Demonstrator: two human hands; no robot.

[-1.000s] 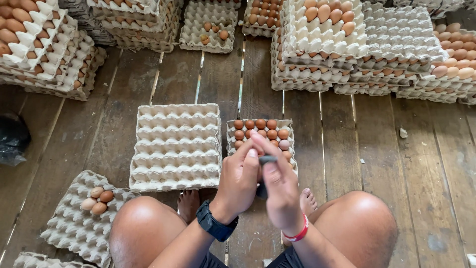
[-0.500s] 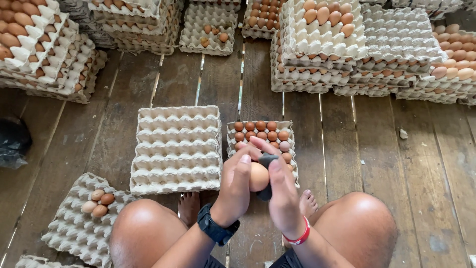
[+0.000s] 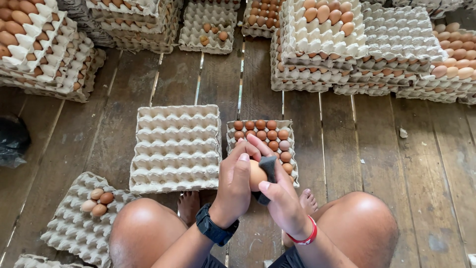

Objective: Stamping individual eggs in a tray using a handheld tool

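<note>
My left hand point(image 3: 234, 184) holds a pale brown egg point(image 3: 256, 174) in front of me, above my knees. My right hand point(image 3: 277, 191) presses a small dark pad point(image 3: 269, 168) against the egg's right side. Just beyond the hands lies a grey pulp tray point(image 3: 290, 130) partly filled with brown eggs point(image 3: 267, 134). Left of it sits a stack of bare pulp trays point(image 3: 176, 146). A black watch is on my left wrist and a red band on my right.
A tray point(image 3: 69, 231) with three eggs lies by my left knee. Stacks of filled egg trays point(image 3: 317, 44) line the far side, with more at the far left point(image 3: 34, 49). A black bag point(image 3: 12, 141) sits at the left edge. The floor is wooden planks point(image 3: 377, 149).
The egg has come into plain sight between my hands. The dark pad has slid over the egg's right side, and my fingers have shifted around it.
</note>
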